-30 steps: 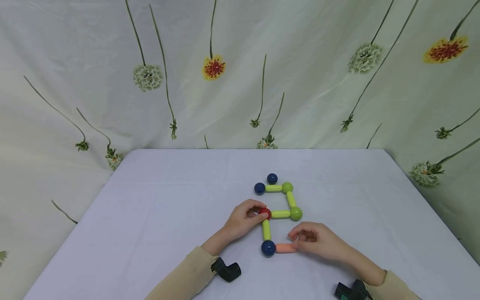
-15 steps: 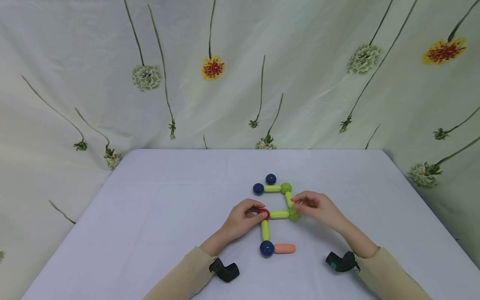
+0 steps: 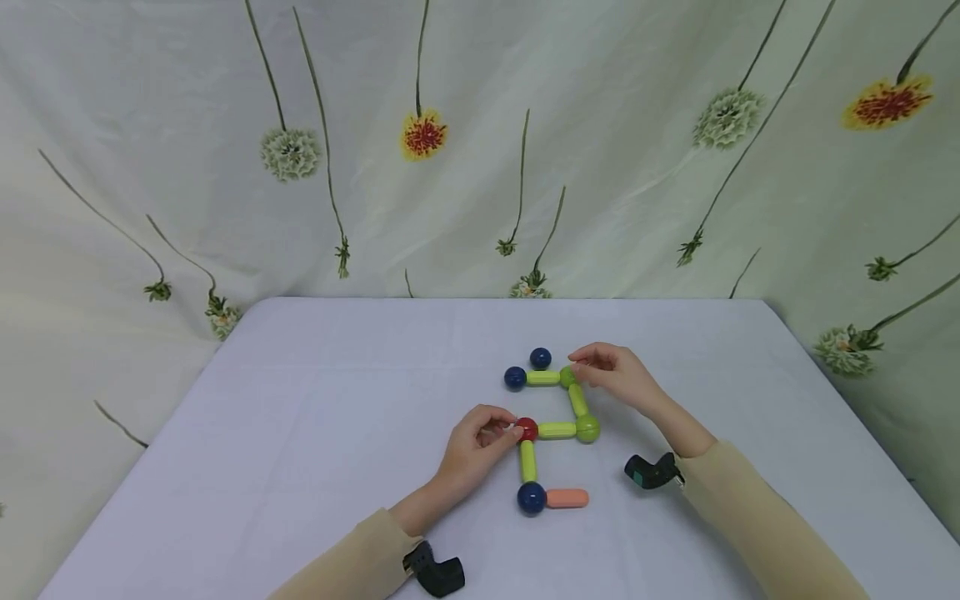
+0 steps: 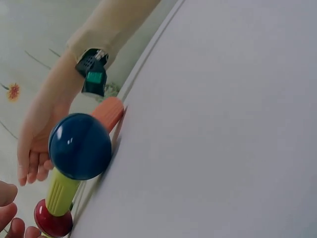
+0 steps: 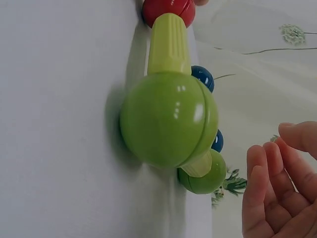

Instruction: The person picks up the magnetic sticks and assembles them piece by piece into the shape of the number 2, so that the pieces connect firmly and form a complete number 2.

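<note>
Balls and short rods form a bent chain on the table. At its near end an orange rod (image 3: 567, 498) joins a large blue ball (image 3: 532, 498), then a lime rod (image 3: 528, 461) leads to a red ball (image 3: 527, 429). From there, more lime rods run through a green ball (image 3: 588, 428) and a farther green ball (image 3: 567, 377) to a small blue ball (image 3: 515, 378). My left hand (image 3: 476, 446) has its thumb and index fingertips right at the red ball's left side. My right hand (image 3: 615, 375), fingers loosely bent around nothing, overlaps the farther green ball in the head view.
Another small blue ball (image 3: 541, 358) lies just behind the chain's far rod. The table (image 3: 337, 417) has a white cover, and a flower-printed cloth (image 3: 465, 208) hangs behind it. Black wrist devices (image 3: 435, 571) sit at both sleeves.
My right hand has moved away from the orange rod, up past the nearer green ball to the farther one. My left hand has eased slightly back left from the red ball. The chain keeps its shape.
</note>
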`<state>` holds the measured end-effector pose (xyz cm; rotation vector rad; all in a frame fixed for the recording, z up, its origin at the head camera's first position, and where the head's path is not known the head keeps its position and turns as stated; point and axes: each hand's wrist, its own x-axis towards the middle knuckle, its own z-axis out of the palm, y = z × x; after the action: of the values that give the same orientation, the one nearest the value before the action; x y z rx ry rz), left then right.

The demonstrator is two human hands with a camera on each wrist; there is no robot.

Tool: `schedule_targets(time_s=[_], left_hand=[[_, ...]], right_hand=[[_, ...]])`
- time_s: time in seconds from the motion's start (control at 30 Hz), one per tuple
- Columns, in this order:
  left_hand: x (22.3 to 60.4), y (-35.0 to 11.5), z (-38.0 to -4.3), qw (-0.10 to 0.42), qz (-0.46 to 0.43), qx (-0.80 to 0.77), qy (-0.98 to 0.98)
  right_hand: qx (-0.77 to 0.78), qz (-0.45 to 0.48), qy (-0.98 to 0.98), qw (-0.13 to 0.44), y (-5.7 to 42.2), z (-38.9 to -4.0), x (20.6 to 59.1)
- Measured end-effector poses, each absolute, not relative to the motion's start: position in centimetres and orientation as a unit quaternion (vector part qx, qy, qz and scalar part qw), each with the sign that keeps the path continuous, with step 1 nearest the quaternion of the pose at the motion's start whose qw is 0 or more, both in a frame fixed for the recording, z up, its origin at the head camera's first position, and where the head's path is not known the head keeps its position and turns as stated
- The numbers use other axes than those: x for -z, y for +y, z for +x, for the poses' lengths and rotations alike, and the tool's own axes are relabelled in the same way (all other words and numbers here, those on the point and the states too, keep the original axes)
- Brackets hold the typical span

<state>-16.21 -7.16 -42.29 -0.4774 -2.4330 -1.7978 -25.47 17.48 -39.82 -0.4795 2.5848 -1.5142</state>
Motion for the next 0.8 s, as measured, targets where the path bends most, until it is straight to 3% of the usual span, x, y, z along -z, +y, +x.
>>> schedule_targets(time_s=[0.43, 0.8], left_hand=[[41.4, -7.1, -13.0, -0.019, -0.184, 0.58, -0.793], [44.8, -7.2, -12.8, -0.053, -0.215, 0.577, -0.786]], right_hand=[[0.476, -0.137, 0.867, 0.047, 15.9, -27.5, 40.1], [0.445, -0.118, 0.887, 0.027, 14.8, -29.0, 40.8]])
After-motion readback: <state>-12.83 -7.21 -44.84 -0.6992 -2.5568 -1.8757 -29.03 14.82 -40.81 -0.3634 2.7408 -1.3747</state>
